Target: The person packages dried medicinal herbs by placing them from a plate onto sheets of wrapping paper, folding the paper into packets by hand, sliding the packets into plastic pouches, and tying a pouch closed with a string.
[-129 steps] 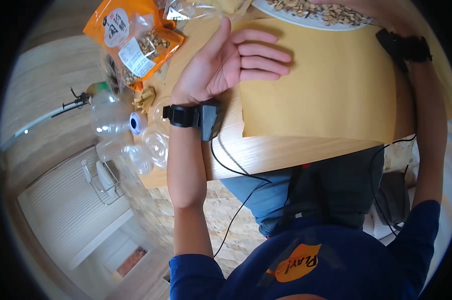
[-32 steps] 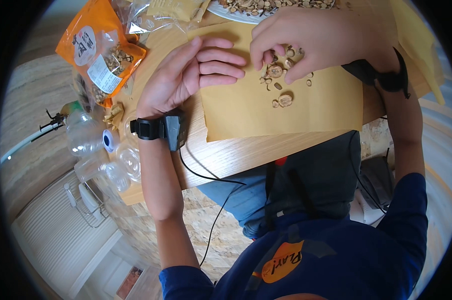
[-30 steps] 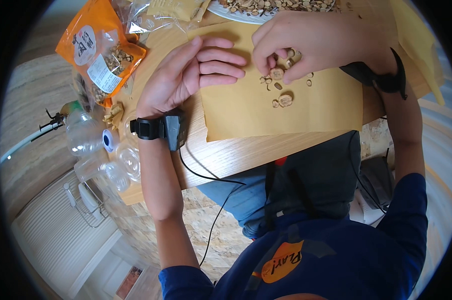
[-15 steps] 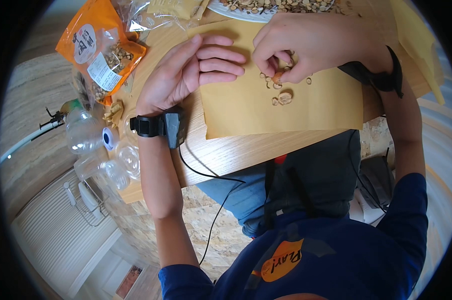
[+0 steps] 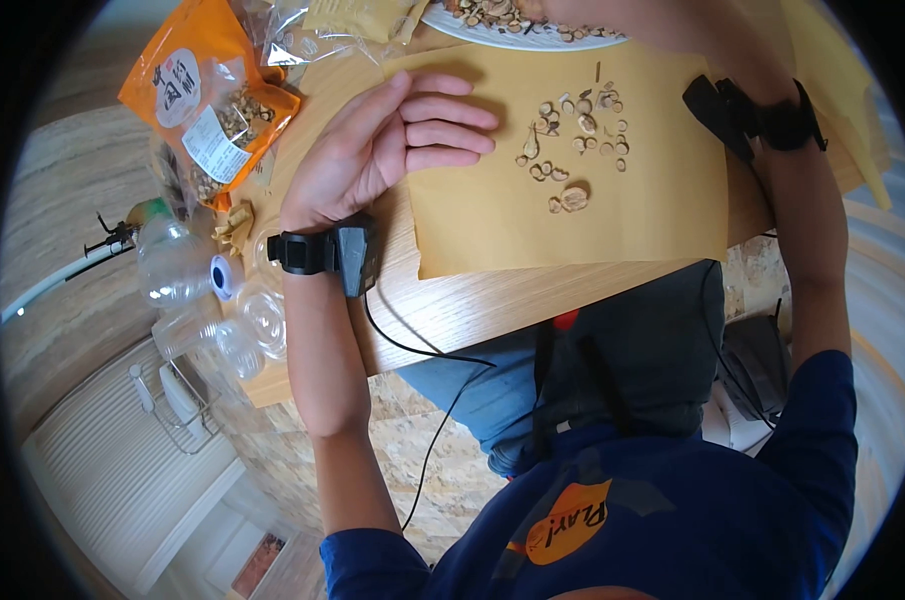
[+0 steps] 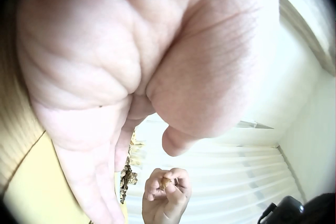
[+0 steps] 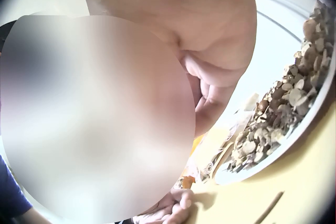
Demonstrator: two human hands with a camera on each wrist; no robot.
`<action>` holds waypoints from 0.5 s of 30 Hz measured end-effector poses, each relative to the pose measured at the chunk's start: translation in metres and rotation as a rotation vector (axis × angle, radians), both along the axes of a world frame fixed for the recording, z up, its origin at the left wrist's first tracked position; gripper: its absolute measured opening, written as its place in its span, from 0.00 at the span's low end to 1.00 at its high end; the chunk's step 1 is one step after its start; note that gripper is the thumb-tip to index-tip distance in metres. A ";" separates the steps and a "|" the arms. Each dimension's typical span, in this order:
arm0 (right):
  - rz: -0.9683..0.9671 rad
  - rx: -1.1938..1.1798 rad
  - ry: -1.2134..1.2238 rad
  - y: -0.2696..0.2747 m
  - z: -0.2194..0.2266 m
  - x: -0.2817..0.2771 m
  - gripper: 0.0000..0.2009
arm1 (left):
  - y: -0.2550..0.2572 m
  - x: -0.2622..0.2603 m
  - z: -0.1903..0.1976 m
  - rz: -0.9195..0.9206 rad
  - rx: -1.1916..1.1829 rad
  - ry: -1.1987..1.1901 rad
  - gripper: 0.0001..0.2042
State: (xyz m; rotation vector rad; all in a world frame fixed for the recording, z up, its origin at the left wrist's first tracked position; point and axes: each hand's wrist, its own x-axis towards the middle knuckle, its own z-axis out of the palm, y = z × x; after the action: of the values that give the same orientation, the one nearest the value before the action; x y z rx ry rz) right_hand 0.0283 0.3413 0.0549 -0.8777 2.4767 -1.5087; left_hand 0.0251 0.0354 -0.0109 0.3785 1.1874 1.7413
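My left hand (image 5: 397, 135) lies with straight fingers at the left edge of a sheet of yellow-brown paper (image 5: 572, 240), holding nothing. On the sheet, small dried slices (image 5: 585, 123) are spread in a loose group, a larger round slice (image 5: 574, 197) nearest me. At the top of the head view my right hand is mostly cut off, raised by the white plate (image 5: 512, 43). The left wrist view shows this right hand (image 6: 163, 205) pinching a small orange-brown dried piece (image 6: 166, 183) between thumb and fingers. A heap of mixed dried slices (image 7: 278, 108) fills the plate.
At the left stands an orange bag (image 5: 207, 110) of dried slices, beside a clear plastic wrapper (image 5: 307, 40). Clear plastic jars (image 5: 172, 270) lie by the table's left edge with a white-and-blue lid (image 5: 221, 277). Cables hang from both wrist cameras.
My right hand has moved from the slices on the paper up toward the plate, pinching one piece. Slices now lie on paper that was bare at first. The left hand stays still.
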 end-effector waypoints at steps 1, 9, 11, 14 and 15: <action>-0.115 0.039 0.018 0.001 0.000 -0.001 0.04 | 0.000 0.001 0.000 -0.001 -0.033 0.031 0.31; -0.480 0.119 -0.007 0.027 0.005 -0.019 0.05 | 0.000 -0.001 -0.001 0.009 0.001 -0.026 0.31; -0.474 0.153 -0.017 0.030 -0.008 -0.030 0.06 | -0.001 -0.001 -0.001 0.008 0.005 -0.044 0.31; -0.463 0.143 0.249 0.019 -0.024 -0.033 0.07 | 0.000 0.000 -0.001 0.011 0.027 -0.052 0.32; -0.552 0.140 0.539 0.008 -0.030 -0.033 0.08 | 0.000 0.001 -0.002 0.015 0.046 -0.060 0.33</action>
State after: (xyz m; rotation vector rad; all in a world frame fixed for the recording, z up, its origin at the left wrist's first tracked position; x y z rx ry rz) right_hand -0.0048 0.3497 0.0248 -0.6729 3.3926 -1.3214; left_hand 0.0256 0.0350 -0.0127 0.3429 1.1117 1.7835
